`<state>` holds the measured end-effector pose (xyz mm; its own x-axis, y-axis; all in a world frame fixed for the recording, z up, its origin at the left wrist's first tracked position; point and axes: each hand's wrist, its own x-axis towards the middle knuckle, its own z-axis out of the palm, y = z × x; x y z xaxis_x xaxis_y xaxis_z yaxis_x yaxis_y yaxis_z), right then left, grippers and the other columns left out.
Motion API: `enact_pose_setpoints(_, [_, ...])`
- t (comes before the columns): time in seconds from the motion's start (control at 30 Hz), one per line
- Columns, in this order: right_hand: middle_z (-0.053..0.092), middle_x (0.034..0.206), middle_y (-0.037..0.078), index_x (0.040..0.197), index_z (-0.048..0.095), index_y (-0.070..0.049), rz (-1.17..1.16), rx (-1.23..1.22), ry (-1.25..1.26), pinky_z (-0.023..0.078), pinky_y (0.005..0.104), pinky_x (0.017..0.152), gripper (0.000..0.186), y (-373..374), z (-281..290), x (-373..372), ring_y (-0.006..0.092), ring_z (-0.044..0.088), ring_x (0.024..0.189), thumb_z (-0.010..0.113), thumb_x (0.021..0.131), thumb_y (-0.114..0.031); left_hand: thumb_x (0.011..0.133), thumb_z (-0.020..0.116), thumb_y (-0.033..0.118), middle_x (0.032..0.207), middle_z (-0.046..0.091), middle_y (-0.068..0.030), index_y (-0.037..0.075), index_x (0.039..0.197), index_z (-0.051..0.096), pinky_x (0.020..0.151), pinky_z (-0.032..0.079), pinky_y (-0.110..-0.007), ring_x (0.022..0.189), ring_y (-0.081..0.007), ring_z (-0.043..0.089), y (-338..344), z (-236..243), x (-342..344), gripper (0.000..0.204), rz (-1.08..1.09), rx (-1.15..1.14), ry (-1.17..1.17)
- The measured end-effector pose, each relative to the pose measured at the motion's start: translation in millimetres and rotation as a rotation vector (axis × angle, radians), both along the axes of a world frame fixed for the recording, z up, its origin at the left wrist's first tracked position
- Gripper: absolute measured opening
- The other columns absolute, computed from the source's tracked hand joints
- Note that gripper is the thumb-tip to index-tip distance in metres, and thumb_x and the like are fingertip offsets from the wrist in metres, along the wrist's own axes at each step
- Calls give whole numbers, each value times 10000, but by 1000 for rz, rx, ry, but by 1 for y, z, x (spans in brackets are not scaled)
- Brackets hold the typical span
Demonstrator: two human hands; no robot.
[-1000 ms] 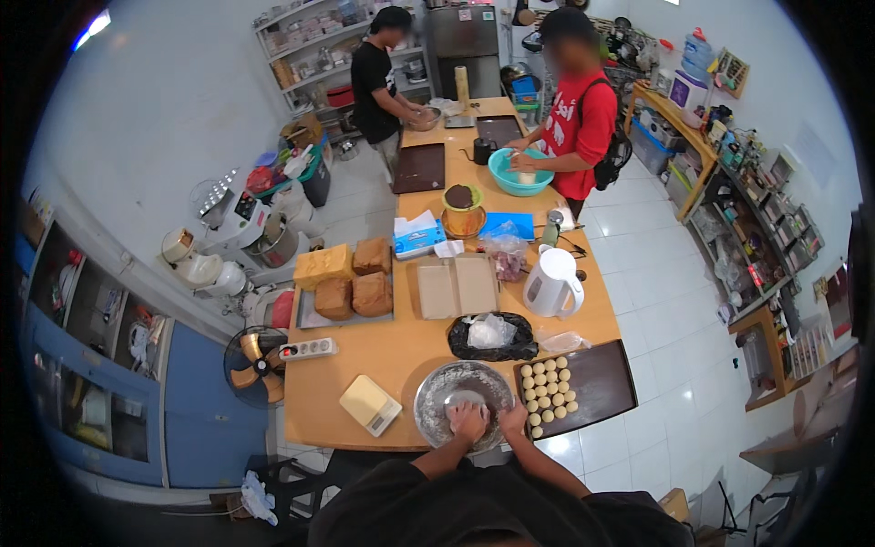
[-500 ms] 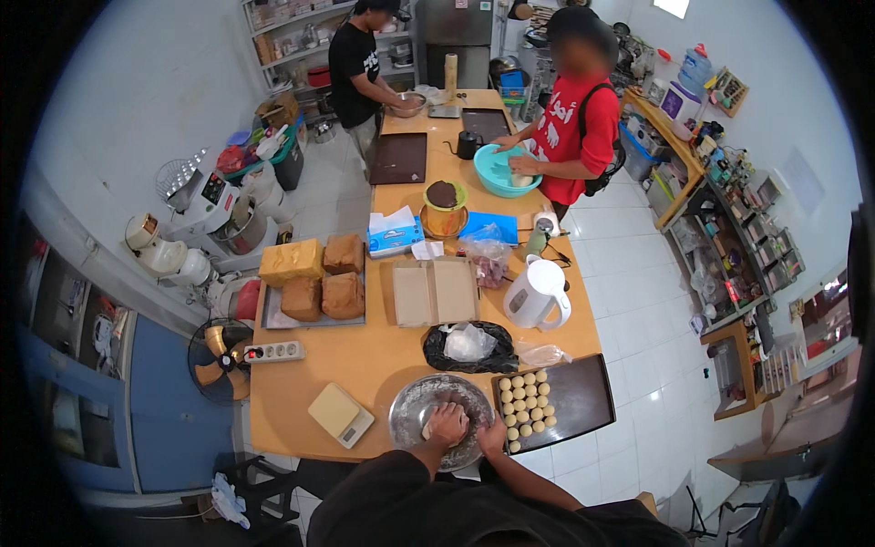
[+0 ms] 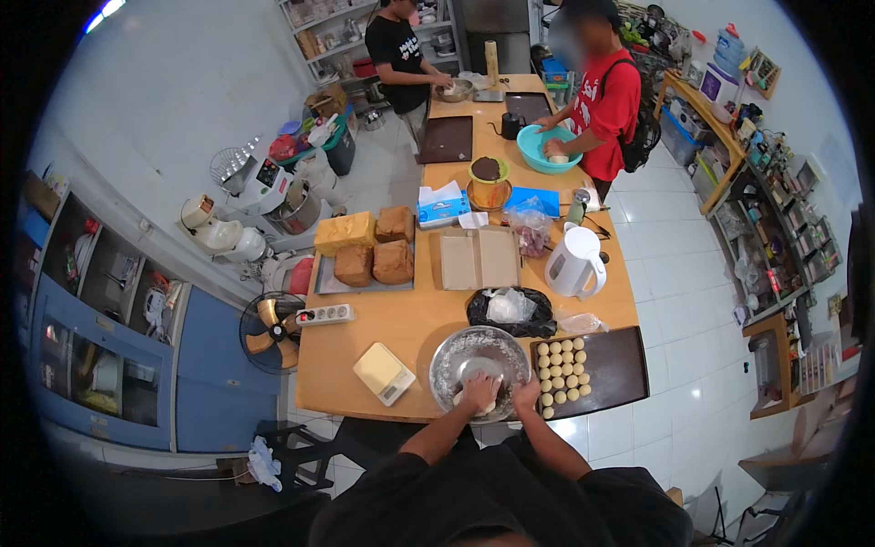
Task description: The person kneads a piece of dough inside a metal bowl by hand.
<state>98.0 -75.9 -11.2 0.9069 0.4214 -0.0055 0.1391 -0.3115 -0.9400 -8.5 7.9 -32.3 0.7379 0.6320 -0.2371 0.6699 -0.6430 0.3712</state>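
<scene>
A metal mixing bowl (image 3: 444, 357), its inner wall smeared with white flour, stands at the table's front edge. Inside it my left hand (image 3: 479, 392) presses down on a pale lump of dough (image 3: 488, 407), fingers stretched forward; the hand covers much of the lump. At the bowl's right side, my right hand (image 3: 526, 395) grips the rim. Just right of that hand, several round pale dough balls (image 3: 562, 369) sit in rows on the left part of a dark baking tray (image 3: 615, 365). Left of the bowl lies a cream kitchen scale (image 3: 384, 372).
Beyond the bowl are a black plastic bag (image 3: 540, 325), a white electric kettle (image 3: 572, 264), an open cardboard box (image 3: 478, 259) and several bread loaves (image 3: 393, 262) on a tray. A power strip (image 3: 324, 314) lies left. Two people work at the far end with bowls.
The whole view has shifted, so the table appears further right and higher. My left hand has gone from curled over the dough to fingers stretched out; my right hand stays on the rim.
</scene>
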Motion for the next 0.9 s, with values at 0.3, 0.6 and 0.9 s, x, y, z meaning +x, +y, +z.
enact_pose_setpoints(0.3, [639,868,264,1016,605,-1,153,-187,19,477,475,750,277,-2,-11,-19,473,601,870,557,744,-6,970,353,456,902,678,-225,39,891,707,887,442,-537,878,-418,641,-15,-18,-36,553,221,-96,138])
enact_pose_setpoints(0.6, [656,862,201,1002,596,28,35,-27,146,516,357,729,351,-5,2,-27,329,670,862,470,677,69,963,368,341,870,683,-151,53,892,667,904,396,-460,877,-325,649,-14,8,-30,421,302,257,-203])
enact_pose_setpoints(0.9, [645,815,165,989,628,18,79,81,45,500,324,703,307,1,-40,-20,252,658,789,508,711,65,921,426,376,1159,579,-144,72,1057,631,967,324,-501,1145,-273,515,-34,12,-59,392,50,168,-11])
